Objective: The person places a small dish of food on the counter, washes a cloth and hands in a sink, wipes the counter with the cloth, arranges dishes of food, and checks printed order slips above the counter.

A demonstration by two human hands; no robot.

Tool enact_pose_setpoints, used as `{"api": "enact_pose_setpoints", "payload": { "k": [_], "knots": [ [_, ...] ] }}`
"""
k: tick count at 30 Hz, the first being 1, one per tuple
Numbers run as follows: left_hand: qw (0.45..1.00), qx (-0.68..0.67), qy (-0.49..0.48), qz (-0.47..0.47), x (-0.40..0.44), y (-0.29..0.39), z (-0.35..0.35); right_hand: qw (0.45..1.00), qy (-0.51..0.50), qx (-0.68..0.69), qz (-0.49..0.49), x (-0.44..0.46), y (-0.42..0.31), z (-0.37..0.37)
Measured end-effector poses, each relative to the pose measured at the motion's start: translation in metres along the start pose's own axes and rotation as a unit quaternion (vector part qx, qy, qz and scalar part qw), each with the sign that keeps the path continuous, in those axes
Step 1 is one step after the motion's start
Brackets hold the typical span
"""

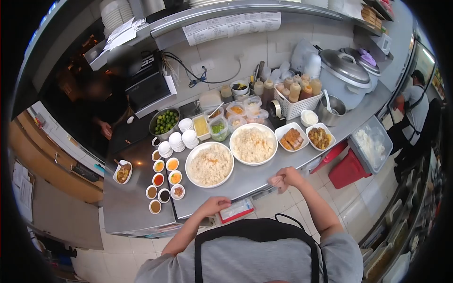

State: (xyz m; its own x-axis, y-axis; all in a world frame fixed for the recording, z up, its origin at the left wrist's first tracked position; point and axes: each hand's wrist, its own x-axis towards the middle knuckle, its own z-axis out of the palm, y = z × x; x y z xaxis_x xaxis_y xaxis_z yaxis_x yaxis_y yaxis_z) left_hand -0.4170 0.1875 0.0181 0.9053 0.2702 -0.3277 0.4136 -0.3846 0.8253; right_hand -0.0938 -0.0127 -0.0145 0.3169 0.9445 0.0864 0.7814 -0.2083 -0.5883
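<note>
My left hand (215, 206) is at the counter's front edge with its fingers curled. Whatever it may grip is hidden. Just beside its fingertips is a flat red-and-white pack (236, 211), below the counter edge. My right hand (289, 178) pinches a crumpled, thin pinkish piece (277, 184) that could be film or cloth. Ahead of my hands stand two white bowls of rice, the left bowl (209, 164) and the right bowl (254, 144). To their right are a bowl of sliced fried cutlet (291, 137) and a bowl of stew (321, 137).
Several small sauce cups (158, 179) and stacked white lids (189, 138) stand on the left. Behind are a pot of limes (164, 121), a bottle basket (299, 104) and a large lidded pot (346, 70). A red bin (349, 170) stands right. A co-worker (411, 111) is far right.
</note>
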Motion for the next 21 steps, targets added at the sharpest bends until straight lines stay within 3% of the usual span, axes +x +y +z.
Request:
{"api": "enact_pose_setpoints", "payload": {
  "k": [1, 3, 5, 8, 9, 11, 12, 13, 15, 17, 21],
  "knots": [
    [0.999, 0.037, 0.008, 0.013, 0.010, 0.023, -0.016, 1.000, -0.001, -0.001, -0.001, 0.008, -0.015, -0.006],
    [0.996, 0.035, 0.029, 0.081, 0.036, 0.054, -0.049, 0.991, -0.014, 0.096, -0.088, 0.029, -0.047, -0.016],
    [0.991, 0.023, 0.067, 0.111, 0.061, 0.087, -0.078, 0.982, -0.025, 0.091, -0.161, 0.047, -0.068, -0.006],
    [0.971, -0.050, 0.185, 0.144, 0.089, 0.128, -0.116, 0.946, 0.007, 0.032, -0.322, 0.069, -0.095, 0.003],
    [0.959, -0.018, 0.230, 0.167, 0.092, 0.143, -0.130, 0.944, 0.004, 0.032, -0.327, 0.074, -0.092, 0.002],
    [0.918, -0.032, 0.337, 0.208, 0.097, 0.172, -0.169, 0.977, -0.002, 0.031, -0.210, 0.081, -0.080, -0.005],
    [0.880, -0.009, 0.400, 0.255, 0.103, 0.174, -0.186, 0.975, -0.008, 0.031, -0.219, 0.083, -0.076, -0.013],
    [0.868, -0.090, 0.420, 0.248, 0.104, 0.184, -0.198, 0.980, 0.013, 0.049, -0.194, 0.084, -0.070, -0.026],
    [0.831, -0.074, 0.483, 0.268, 0.104, 0.209, -0.224, 0.981, 0.031, 0.067, -0.178, 0.083, -0.061, -0.052],
    [0.771, 0.019, 0.549, 0.321, 0.110, 0.236, -0.249, 0.993, 0.050, 0.082, -0.064, 0.085, -0.056, -0.077],
    [0.747, 0.013, 0.578, 0.328, 0.124, 0.266, -0.285, 0.997, 0.029, 0.070, -0.005, 0.090, -0.048, -0.090]
  ]
}}
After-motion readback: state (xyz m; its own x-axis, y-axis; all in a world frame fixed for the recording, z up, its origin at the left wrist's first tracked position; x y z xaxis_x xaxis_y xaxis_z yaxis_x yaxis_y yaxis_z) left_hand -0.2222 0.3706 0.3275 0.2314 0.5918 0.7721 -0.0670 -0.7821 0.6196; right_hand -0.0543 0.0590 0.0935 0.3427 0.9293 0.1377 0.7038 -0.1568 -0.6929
